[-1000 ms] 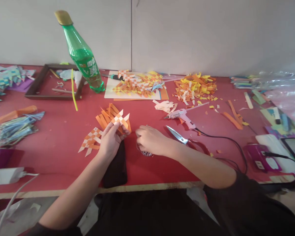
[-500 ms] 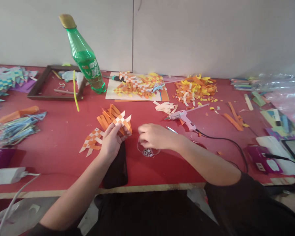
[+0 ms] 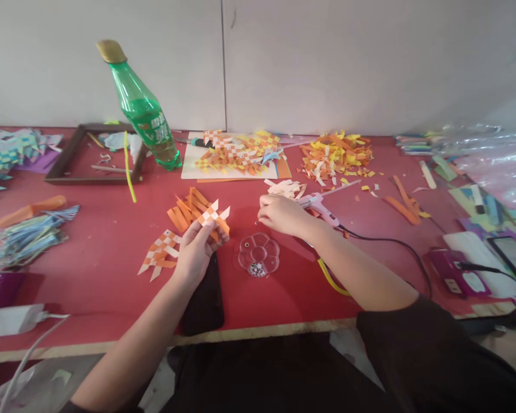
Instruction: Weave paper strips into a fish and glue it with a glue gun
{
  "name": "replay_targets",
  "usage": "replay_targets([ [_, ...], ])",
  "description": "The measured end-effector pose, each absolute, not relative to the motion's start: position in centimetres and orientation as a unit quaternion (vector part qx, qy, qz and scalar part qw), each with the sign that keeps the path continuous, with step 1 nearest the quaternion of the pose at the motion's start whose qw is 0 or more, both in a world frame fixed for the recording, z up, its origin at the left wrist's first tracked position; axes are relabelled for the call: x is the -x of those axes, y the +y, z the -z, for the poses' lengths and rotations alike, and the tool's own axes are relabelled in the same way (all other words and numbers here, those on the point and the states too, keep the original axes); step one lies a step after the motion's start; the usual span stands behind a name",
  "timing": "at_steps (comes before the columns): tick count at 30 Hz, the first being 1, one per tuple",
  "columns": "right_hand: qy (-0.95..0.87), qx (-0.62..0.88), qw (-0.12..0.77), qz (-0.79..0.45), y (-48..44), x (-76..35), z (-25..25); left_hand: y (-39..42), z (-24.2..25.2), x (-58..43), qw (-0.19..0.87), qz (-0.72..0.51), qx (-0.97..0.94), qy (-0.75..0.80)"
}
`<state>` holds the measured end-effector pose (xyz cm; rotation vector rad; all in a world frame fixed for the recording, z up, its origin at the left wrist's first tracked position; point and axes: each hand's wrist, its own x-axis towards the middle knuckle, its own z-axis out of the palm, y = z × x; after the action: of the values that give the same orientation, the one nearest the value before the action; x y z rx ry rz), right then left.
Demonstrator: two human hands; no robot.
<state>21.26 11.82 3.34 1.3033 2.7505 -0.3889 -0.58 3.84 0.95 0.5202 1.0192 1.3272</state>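
My left hand (image 3: 194, 246) grips a woven orange-and-white paper fish (image 3: 210, 215) between thumb and fingers, above a black phone (image 3: 204, 298). A second woven paper fish (image 3: 159, 251) lies on the table to its left, and folded orange paper strips (image 3: 188, 207) lie just behind. My right hand (image 3: 279, 215) is closed in a pinch beside the pink glue gun (image 3: 322, 207), hiding its nozzle; whatever the fingertips hold is too small to make out. Between my hands sits a clear flower-shaped tray (image 3: 258, 252) with small black-and-white googly eyes (image 3: 257, 269) in its front compartment.
A green bottle (image 3: 144, 115) stands at the back left by a brown wooden frame (image 3: 55, 175). Yellow and orange paper scraps (image 3: 337, 155) are heaped at the back. The glue gun's black cord (image 3: 387, 241) runs right to a purple power box (image 3: 458, 272).
My right hand has moved from over the clear tray back and right to the glue gun, uncovering the tray. My left hand still holds the paper fish in about the same spot.
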Motion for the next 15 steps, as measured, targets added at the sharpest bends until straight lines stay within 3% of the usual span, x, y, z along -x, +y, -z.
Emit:
replay_targets([
  [15,0.856,-0.47,0.113,0.184,7.9,-20.6,-5.2,3.8,-1.2,0.4,0.643,-0.59,-0.199,0.445],
])
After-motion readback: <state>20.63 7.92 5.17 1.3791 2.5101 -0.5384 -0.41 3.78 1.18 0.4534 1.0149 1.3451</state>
